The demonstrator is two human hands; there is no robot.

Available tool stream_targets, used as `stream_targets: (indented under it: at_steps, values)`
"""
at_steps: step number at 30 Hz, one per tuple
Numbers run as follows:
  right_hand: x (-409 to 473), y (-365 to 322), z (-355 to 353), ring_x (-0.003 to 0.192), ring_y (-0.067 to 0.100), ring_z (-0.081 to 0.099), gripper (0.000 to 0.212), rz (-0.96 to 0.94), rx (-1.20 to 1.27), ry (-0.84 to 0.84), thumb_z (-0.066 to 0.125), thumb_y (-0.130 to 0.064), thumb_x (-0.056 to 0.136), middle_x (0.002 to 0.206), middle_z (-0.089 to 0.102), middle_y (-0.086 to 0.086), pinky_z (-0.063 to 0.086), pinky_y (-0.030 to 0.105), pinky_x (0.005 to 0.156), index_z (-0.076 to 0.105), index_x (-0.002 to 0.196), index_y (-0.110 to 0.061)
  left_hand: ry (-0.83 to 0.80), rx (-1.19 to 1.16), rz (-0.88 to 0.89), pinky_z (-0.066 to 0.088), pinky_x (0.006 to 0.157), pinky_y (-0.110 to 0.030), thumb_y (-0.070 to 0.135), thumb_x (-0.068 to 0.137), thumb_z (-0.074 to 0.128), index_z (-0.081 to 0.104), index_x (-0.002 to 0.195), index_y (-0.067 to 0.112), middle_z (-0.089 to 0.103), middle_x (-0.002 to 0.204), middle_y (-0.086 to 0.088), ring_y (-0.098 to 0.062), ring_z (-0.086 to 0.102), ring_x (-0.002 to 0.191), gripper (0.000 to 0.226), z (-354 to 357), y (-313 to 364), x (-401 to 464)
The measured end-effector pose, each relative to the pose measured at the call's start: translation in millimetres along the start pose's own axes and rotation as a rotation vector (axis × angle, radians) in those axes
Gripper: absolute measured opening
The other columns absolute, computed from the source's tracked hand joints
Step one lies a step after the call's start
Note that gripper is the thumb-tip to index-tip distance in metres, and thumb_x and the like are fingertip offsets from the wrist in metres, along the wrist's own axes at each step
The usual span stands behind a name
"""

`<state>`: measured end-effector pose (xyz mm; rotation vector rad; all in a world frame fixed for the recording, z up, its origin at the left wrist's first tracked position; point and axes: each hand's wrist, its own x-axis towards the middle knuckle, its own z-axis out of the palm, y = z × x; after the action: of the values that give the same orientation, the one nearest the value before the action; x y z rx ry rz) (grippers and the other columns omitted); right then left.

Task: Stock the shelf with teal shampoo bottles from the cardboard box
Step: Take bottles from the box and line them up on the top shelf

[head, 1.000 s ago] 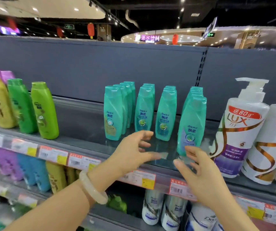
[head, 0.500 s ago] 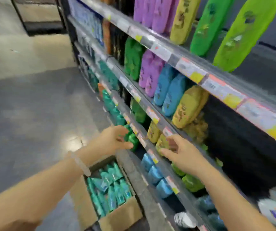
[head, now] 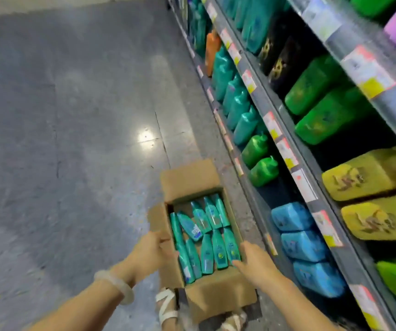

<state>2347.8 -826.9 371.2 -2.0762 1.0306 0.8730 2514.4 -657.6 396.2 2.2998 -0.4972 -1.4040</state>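
Pale, a bangle [head: 118, 286] rings your left wrist; your left hand [head: 149, 253] sits at the left side of the cardboard box [head: 218, 293], thumb hooked over the edge of the side flap and fingers curled against the wall, gripping the cardboard; your right hand [head: 255, 261] reaches in from the right with fingers nearly straight, fingertips on the nearest teal shampoo bottles [head: 204, 237], grasping nothing that you can make out; the bottles lie flat in two rough rows inside the open box, one of them skewed across the far row with its white label up; the box stands on the grey floor [head: 60, 139] just beside the base of the shelf [head: 311, 201], its far flap folded back; your sandalled foot [head: 166, 309] shows by the box's near left corner; to your right the shelf tiers carry blue, yellow, green, teal and purple bottles behind price tags, all blurred.
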Motion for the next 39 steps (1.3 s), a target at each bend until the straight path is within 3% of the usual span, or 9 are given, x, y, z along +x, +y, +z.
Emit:
stream_targets:
  at_steps: [3,7,11,19,27,30,32,35,39]
  values:
    - [74,9,51,0.122,0.028,0.047,0.035,-0.005,-0.269,-0.055,0.049,-0.014,0.092,0.131,0.047,0.012,0.040,0.036,0.097,0.045,0.127,-0.010,-0.043,-0.101,-0.133,0.039,0.070,-0.009,0.015,0.084,0.066,0.057,0.118,0.011,0.061,0.112,-0.002,-0.009,0.052,0.097,0.035,51,-49,57]
    - [167,21,122,0.093,0.032,0.064,0.041,-0.121,-0.521,-0.078,0.085,-0.011,0.055,0.097,0.063,0.016,0.054,0.040,0.074,0.067,0.092,-0.005,-0.059,-0.194,-0.295,0.041,0.062,-0.006,0.011,0.089,0.058,0.053,0.124,0.003,0.058,0.124,-0.008,-0.021,0.057,0.114,0.036,130,-110,134]
    - [247,44,202,0.130,0.028,0.036,0.043,-0.038,-0.317,-0.197,0.053,-0.018,0.092,0.136,0.041,0.009,0.034,0.035,0.105,0.039,0.132,-0.010,0.019,-0.242,-0.422,0.047,0.076,-0.026,0.016,0.089,0.055,0.057,0.111,0.010,0.066,0.111,-0.008,-0.023,0.063,0.101,0.024,212,-161,211]
    - [387,40,246,0.123,0.029,0.039,0.049,-0.271,-0.227,0.087,0.058,-0.025,0.090,0.132,0.044,0.011,0.034,0.038,0.100,0.037,0.132,-0.010,0.335,-0.303,-0.752,0.030,0.106,-0.035,0.025,0.092,0.053,0.020,0.144,0.002,0.035,0.138,-0.016,-0.031,0.037,0.126,0.066,307,-182,306]
    - [442,-2,295,0.123,0.031,0.038,0.067,-0.213,-0.459,0.329,0.059,-0.025,0.089,0.137,0.042,0.015,0.036,0.036,0.099,0.025,0.140,0.002,0.265,-0.288,-0.768,0.036,0.102,-0.035,0.028,0.084,0.057,0.037,0.127,0.020,0.043,0.129,-0.007,-0.025,0.042,0.121,0.048,335,-193,326]
    - [450,-5,288,0.114,0.031,0.045,0.059,-0.262,-0.487,0.333,0.066,-0.029,0.080,0.123,0.051,0.015,0.038,0.034,0.093,0.039,0.125,-0.001,0.272,-0.356,-0.704,0.044,0.093,-0.035,0.041,0.077,0.065,0.045,0.112,0.017,0.048,0.113,-0.005,-0.023,0.049,0.108,0.047,332,-205,322]
    - [446,-8,264,0.106,0.032,0.052,0.054,-0.243,-0.263,0.159,0.068,-0.031,0.076,0.114,0.056,0.014,0.041,0.035,0.088,0.046,0.117,-0.004,0.327,-0.513,-0.663,0.049,0.079,-0.027,0.043,0.070,0.073,0.047,0.097,0.015,0.056,0.099,-0.004,-0.020,0.057,0.089,0.047,323,-209,312]
    - [412,-2,217,0.078,0.026,0.057,0.026,-0.034,0.512,-0.232,0.061,-0.012,0.075,0.092,0.059,0.012,0.045,0.031,0.066,0.056,0.101,-0.012,0.384,-0.814,-0.547,0.045,0.053,-0.008,0.025,0.070,0.079,0.049,0.086,0.014,0.062,0.078,0.002,-0.004,0.058,0.065,0.036,297,-201,287]
    - [329,28,149,0.078,0.028,0.064,0.045,0.071,1.123,-0.460,0.051,-0.004,0.056,0.083,0.071,0.015,0.052,0.036,0.068,0.062,0.099,-0.011,0.379,-1.010,-0.381,0.057,0.064,-0.022,0.015,0.072,0.078,0.060,0.092,0.020,0.071,0.086,-0.003,-0.012,0.068,0.073,0.027,235,-173,243]
